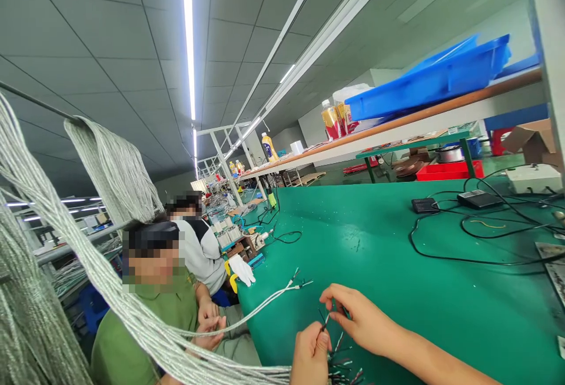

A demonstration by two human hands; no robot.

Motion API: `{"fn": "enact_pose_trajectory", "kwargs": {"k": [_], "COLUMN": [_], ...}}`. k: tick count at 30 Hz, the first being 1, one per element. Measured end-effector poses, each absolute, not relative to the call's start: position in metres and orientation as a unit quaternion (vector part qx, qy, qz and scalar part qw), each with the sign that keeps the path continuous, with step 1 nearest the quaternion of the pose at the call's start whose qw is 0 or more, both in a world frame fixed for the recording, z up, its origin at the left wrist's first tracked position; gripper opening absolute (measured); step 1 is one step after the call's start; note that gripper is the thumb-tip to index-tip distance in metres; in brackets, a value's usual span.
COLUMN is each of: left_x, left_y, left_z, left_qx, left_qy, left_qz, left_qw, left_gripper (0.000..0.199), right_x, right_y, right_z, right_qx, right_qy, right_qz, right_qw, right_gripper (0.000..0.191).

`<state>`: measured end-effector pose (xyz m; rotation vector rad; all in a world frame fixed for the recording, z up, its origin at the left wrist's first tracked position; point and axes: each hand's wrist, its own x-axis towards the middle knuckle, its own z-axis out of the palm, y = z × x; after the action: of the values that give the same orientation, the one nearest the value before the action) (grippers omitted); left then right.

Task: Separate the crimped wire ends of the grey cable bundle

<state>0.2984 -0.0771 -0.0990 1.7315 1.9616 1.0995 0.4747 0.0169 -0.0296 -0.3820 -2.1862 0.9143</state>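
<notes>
Bottom centre, left hand (pixel 310 351) pinching thin black-and-white wires (pixel 326 319), right hand (pixel 361 318) curled close, grip unclear from here, smooth green tabletop (pixel 375 244) behind

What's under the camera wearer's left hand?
Pale cables run up to the left hand from one side; thin wire ends show on the other, over the green tabletop. Whatever lies beneath the hand is covered.
</notes>
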Motion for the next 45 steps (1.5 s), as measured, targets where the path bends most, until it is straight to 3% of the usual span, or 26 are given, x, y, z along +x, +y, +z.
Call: {"fn": "enact_pose_trajectory", "kwargs": {"k": [8, 16, 30, 35, 39, 45], "left_x": [0.297, 0.298, 0.297, 0.296, 0.296, 0.295], "left_y": [-0.077, -0.076, -0.077, -0.076, -0.078, -0.078], "left_z": [-0.1, -0.103, -0.101, -0.103, -0.1, -0.102], "left_qx": [0.596, 0.596, 0.597, 0.602, 0.602, 0.588], "left_qy": [0.686, 0.68, 0.686, 0.676, 0.676, 0.7], "left_qz": [0.388, 0.405, 0.391, 0.396, 0.397, 0.377], "left_qw": [0.155, 0.134, 0.143, 0.153, 0.15, 0.153], "left_gripper": [0.065, 0.071, 0.069, 0.069, 0.066, 0.065], "right_x": [0.475, 0.459, 0.455, 0.454, 0.449, 0.453], "right_y": [0.016, 0.021, 0.019, 0.028, 0.031, 0.024], "right_z": [-0.029, -0.036, -0.039, -0.048, -0.054, -0.05], "right_qx": [-0.15, -0.194, -0.172, -0.149, -0.127, -0.129], "right_qy": [-0.846, -0.782, -0.753, -0.718, -0.65, -0.624], "right_qz": [0.36, 0.465, 0.504, 0.556, 0.643, 0.672], "right_qw": [0.363, 0.368, 0.387, 0.392, 0.385, 0.377], "right_gripper": [0.027, 0.017, 0.027, 0.023, 0.031, 0.034]}}
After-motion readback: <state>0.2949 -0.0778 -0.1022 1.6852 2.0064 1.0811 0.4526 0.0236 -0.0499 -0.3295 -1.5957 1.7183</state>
